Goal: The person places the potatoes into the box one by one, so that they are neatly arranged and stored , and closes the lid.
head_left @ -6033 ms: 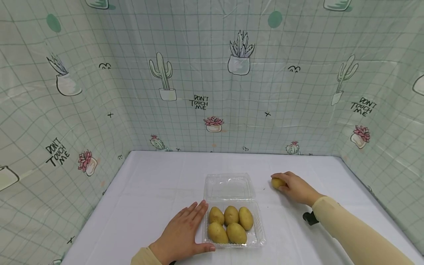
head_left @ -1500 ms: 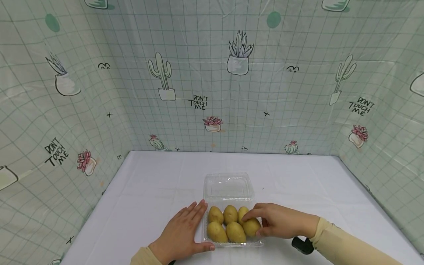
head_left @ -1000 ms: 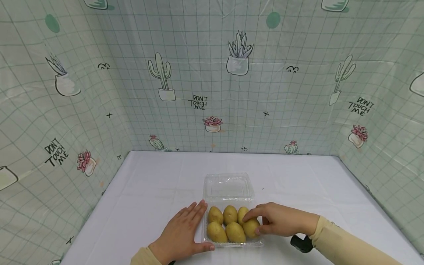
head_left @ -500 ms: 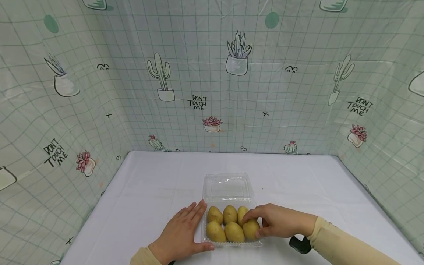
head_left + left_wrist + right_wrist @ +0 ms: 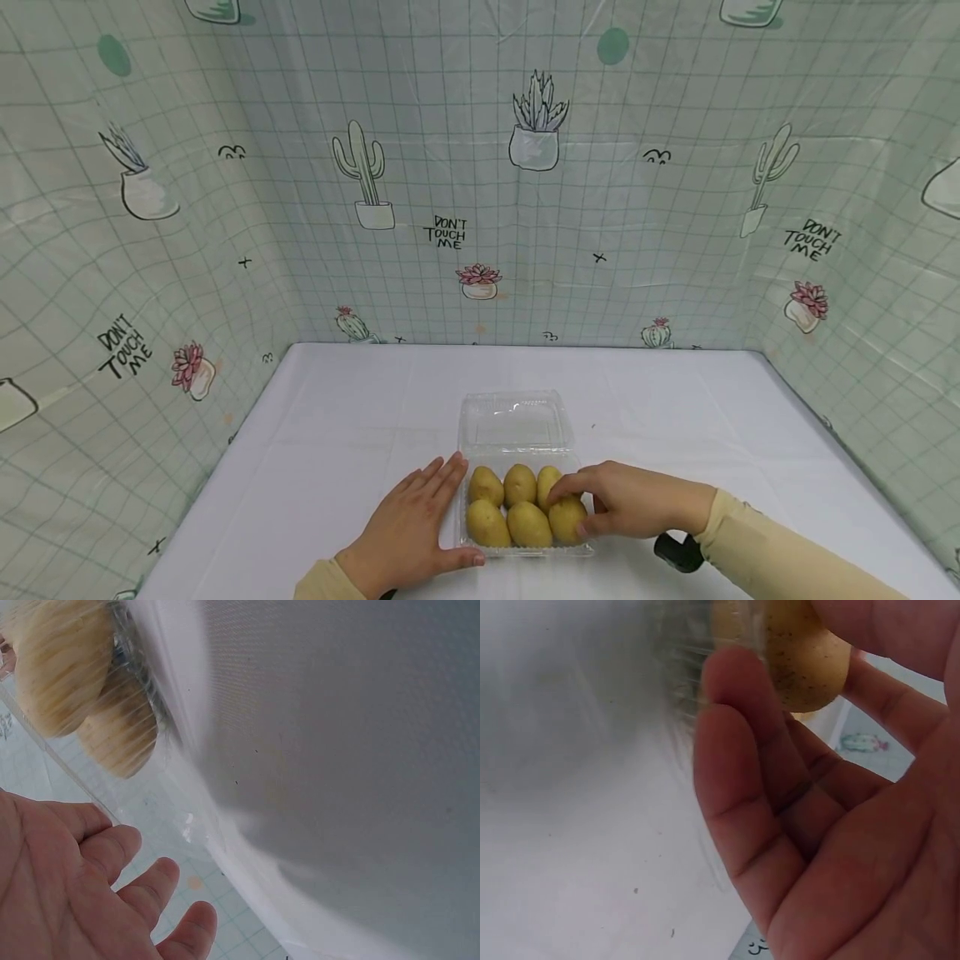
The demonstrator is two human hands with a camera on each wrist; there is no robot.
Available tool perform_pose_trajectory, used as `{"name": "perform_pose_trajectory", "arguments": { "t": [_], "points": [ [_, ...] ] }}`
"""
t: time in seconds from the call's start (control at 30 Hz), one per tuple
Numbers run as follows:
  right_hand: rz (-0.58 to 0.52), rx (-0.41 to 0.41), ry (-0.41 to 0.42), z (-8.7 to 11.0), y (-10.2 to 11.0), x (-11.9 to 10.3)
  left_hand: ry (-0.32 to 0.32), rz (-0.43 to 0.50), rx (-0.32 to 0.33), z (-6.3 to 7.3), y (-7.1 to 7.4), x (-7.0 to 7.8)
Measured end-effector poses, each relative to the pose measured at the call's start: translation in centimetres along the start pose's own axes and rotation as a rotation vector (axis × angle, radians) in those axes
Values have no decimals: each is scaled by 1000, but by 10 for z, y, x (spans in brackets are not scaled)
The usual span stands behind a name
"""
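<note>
A clear plastic clamshell container lies with its lid folded back, and several potatoes sit in two rows in its base. My right hand pinches the potato at the front right corner between thumb and fingers; part of it is covered by the hand. The right wrist view shows that speckled potato close up between thumb and fingers. With fingers straight, my left hand rests along the container's left side. In the left wrist view, its fingertips touch the clear wall, with potatoes behind it.
A white cloth covers the table. Printed grid curtains with cactus drawings stand behind it and on both sides. A black wrist device sits under the right wrist.
Six seconds ago my right hand held the potato on the table, right of the container; now that potato is in the front right corner. The last second and a half shows hardly any movement.
</note>
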State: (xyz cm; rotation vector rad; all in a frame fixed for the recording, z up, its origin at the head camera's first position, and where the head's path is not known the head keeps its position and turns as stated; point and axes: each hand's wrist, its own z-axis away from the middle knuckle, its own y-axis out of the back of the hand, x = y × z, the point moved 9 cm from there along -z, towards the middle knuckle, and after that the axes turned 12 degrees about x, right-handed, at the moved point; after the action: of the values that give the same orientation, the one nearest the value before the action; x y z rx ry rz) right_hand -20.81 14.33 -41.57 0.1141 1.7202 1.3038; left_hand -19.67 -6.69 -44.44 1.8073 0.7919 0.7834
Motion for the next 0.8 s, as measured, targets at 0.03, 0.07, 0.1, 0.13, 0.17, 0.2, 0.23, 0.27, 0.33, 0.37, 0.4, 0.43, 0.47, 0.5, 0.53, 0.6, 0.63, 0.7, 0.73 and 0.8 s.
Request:
{"name": "perform_pose_trajectory", "arguments": {
  "t": [0.03, 0.07, 0.1, 0.13, 0.17, 0.2, 0.23, 0.27, 0.33, 0.37, 0.4, 0.43, 0.47, 0.5, 0.53, 0.6, 0.63, 0.7, 0.73, 0.8],
  "points": [
    [7, -3, 2, 0, 0, -1, -1, 2, 3, 0, 0, 0],
    [10, -4, 5, 0, 1, -1, -2, 3, 5, 0, 1, 1],
    [16, -4, 10, -1, 2, -2, -3, 3, 7, 0, 1, 1],
    [19, -3, 12, -1, 2, -3, -4, 3, 9, 0, 2, 1],
    [20, -2, 13, -1, 3, -4, -4, 3, 11, 0, 2, 1],
    [21, 0, 16, -1, 4, -5, -5, 1, 11, 0, 2, 1],
    [20, 1, 18, -1, 4, -6, -5, -1, 11, 0, 2, 1],
    [15, 2, 17, -1, 5, -6, -5, -3, 10, 0, 2, 1],
    [7, 1, 10, -2, 5, -6, -5, -5, 9, 0, 1, 1],
    [5, 0, 8, -2, 5, -6, -4, -5, 9, 0, 1, 1],
    [0, -2, 5, -2, 5, -6, -4, -6, 9, 0, 1, 1],
    [-2, -2, 4, -3, 5, -5, -4, -6, 9, 0, 1, 1],
    [-7, -2, 2, -3, 4, -5, -4, -6, 9, 0, 1, 1],
    [-10, -2, 0, -3, 4, -4, -3, -5, 9, 0, 1, 1],
    [-13, -2, -3, -3, 4, -3, -3, -3, 10, 0, 1, 1],
    [-21, -1, -15, -3, 3, -2, -4, -2, 11, 0, 1, 0],
    [-21, 0, -18, -3, 3, -1, -3, -2, 10, 0, 1, 0],
    [-22, 4, -26, -3, 2, 0, -3, -2, 9, 0, 0, 0],
    [-20, 5, -28, -3, 2, 1, -2, -2, 8, 0, 0, 0],
    [-13, 9, -29, -3, 1, 2, 1, -4, 3, 0, -1, 0]
  ]
}}
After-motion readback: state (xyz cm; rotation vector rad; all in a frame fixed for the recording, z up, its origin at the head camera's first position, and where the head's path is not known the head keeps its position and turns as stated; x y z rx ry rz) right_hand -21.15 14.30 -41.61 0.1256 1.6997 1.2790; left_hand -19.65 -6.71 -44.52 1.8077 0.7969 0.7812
